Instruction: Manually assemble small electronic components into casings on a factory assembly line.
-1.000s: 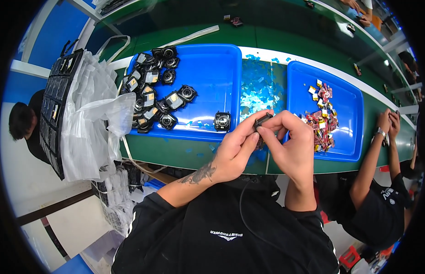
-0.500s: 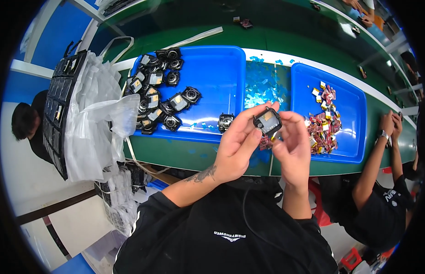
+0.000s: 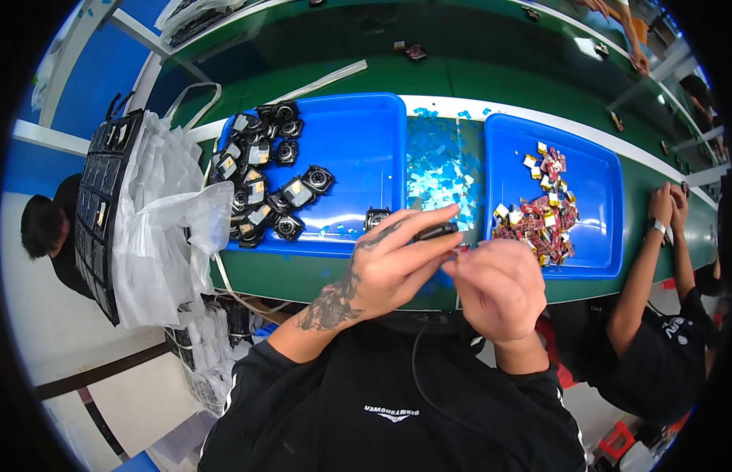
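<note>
At centre frame, a small black part [image 3: 435, 232] sits pinched between the closed fingers [image 3: 417, 240] of the left hand [image 3: 385, 267], while the right hand [image 3: 499, 287] curls shut just beside it; whether it grips anything cannot be told. Beyond, a green table [image 3: 303, 271] carries two blue trays [image 3: 366, 134], the left holding a cluster of black modules [image 3: 263, 185], the right colourful small pieces [image 3: 543, 212]. A white plastic bag [image 3: 165, 228] hangs at left.
</note>
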`<state>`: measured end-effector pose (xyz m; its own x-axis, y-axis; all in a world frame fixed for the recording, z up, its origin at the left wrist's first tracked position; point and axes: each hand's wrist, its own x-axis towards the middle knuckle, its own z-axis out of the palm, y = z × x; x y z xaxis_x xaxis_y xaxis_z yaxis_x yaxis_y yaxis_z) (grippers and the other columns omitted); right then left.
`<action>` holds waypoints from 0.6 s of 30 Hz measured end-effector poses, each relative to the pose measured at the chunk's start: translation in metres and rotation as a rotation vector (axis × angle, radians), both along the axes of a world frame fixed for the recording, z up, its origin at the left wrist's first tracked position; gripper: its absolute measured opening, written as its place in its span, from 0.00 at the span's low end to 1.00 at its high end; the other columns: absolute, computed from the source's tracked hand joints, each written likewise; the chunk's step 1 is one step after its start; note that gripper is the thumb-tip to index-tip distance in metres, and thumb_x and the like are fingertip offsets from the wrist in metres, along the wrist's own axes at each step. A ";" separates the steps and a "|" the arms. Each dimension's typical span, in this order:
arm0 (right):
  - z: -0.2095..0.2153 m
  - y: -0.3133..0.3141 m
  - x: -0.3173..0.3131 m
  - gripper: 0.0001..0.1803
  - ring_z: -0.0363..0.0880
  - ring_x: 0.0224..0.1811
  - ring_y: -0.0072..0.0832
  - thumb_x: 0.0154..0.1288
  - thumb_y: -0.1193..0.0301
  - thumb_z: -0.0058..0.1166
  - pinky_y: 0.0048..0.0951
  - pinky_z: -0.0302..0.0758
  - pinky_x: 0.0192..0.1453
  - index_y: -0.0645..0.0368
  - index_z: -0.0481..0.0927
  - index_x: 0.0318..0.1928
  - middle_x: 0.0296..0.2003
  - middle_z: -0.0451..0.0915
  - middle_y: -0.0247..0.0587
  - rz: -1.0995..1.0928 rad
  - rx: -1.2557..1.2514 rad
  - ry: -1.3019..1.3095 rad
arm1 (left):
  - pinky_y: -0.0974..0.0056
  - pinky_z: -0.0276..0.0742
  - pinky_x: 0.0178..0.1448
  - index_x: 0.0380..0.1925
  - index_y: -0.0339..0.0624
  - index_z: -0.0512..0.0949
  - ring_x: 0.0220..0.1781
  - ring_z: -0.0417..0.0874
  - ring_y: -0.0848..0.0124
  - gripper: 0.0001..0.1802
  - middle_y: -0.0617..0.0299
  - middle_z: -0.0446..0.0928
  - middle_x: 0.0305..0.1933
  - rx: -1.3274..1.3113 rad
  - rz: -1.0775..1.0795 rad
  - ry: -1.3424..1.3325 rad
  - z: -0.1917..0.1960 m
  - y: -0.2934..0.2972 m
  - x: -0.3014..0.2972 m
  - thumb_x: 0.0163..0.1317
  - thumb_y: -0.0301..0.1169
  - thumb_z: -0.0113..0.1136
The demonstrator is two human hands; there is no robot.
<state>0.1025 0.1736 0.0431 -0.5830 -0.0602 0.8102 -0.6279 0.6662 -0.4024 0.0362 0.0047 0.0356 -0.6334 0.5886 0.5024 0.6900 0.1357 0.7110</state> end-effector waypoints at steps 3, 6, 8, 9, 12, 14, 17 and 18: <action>0.007 0.002 0.008 0.20 0.81 0.33 0.37 0.45 0.68 0.77 0.31 0.79 0.35 0.62 0.82 0.37 0.35 0.82 0.42 0.227 -0.179 -0.197 | 0.59 0.81 0.50 0.42 0.36 0.85 0.47 0.85 0.55 0.19 0.47 0.80 0.56 -0.029 0.058 0.123 0.001 -0.005 -0.001 0.45 0.17 0.69; -0.003 0.005 0.018 0.15 0.80 0.37 0.29 0.58 0.69 0.69 0.26 0.78 0.41 0.67 0.81 0.40 0.37 0.80 0.44 0.104 -0.683 -0.411 | 0.60 0.82 0.48 0.41 0.38 0.85 0.47 0.85 0.56 0.20 0.48 0.79 0.56 -0.024 0.063 0.199 0.005 -0.007 -0.001 0.44 0.18 0.70; -0.001 0.009 0.015 0.08 0.80 0.39 0.24 0.61 0.80 0.61 0.23 0.78 0.42 0.70 0.80 0.40 0.40 0.78 0.44 0.109 -0.801 -0.656 | 0.61 0.83 0.47 0.41 0.39 0.85 0.46 0.85 0.57 0.22 0.48 0.80 0.56 -0.028 0.049 0.285 0.006 -0.007 -0.001 0.41 0.19 0.72; -0.001 0.010 0.015 0.08 0.80 0.39 0.24 0.61 0.80 0.61 0.23 0.78 0.42 0.70 0.80 0.40 0.40 0.78 0.44 0.102 -0.801 -0.655 | 0.61 0.83 0.47 0.41 0.39 0.85 0.46 0.85 0.57 0.22 0.48 0.80 0.56 -0.025 0.044 0.284 0.006 -0.007 -0.001 0.41 0.19 0.72; 0.002 0.010 0.014 0.07 0.80 0.39 0.23 0.59 0.84 0.60 0.20 0.78 0.42 0.70 0.81 0.39 0.38 0.78 0.42 0.298 -0.876 -0.819 | 0.61 0.83 0.47 0.40 0.39 0.85 0.46 0.85 0.57 0.21 0.49 0.80 0.55 -0.046 0.026 0.316 0.008 -0.006 0.000 0.40 0.19 0.73; 0.003 0.012 0.015 0.05 0.79 0.39 0.22 0.60 0.84 0.60 0.20 0.78 0.42 0.69 0.81 0.38 0.38 0.78 0.42 0.295 -0.889 -0.849 | 0.61 0.83 0.46 0.37 0.40 0.86 0.46 0.85 0.58 0.18 0.50 0.81 0.53 -0.046 0.041 0.294 0.009 -0.006 0.002 0.41 0.20 0.73; -0.003 0.015 0.016 0.03 0.78 0.37 0.21 0.61 0.83 0.60 0.20 0.76 0.42 0.68 0.79 0.35 0.38 0.78 0.41 0.265 -0.815 -0.835 | 0.62 0.82 0.46 0.34 0.40 0.86 0.44 0.85 0.59 0.15 0.51 0.83 0.49 -0.071 -0.036 0.079 0.010 -0.008 0.005 0.40 0.20 0.72; -0.004 0.016 0.016 0.02 0.77 0.36 0.21 0.61 0.82 0.60 0.21 0.75 0.42 0.68 0.79 0.33 0.37 0.78 0.40 0.244 -0.726 -0.791 | 0.64 0.82 0.46 0.32 0.38 0.85 0.43 0.86 0.61 0.11 0.52 0.84 0.44 -0.090 -0.038 -0.052 0.012 -0.010 0.009 0.45 0.19 0.71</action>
<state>0.1189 0.1894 0.0386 -0.9902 0.0953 0.1021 -0.1024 0.0010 -0.9947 0.0452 -0.0058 0.0473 -0.6336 0.6541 0.4132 0.6581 0.1748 0.7324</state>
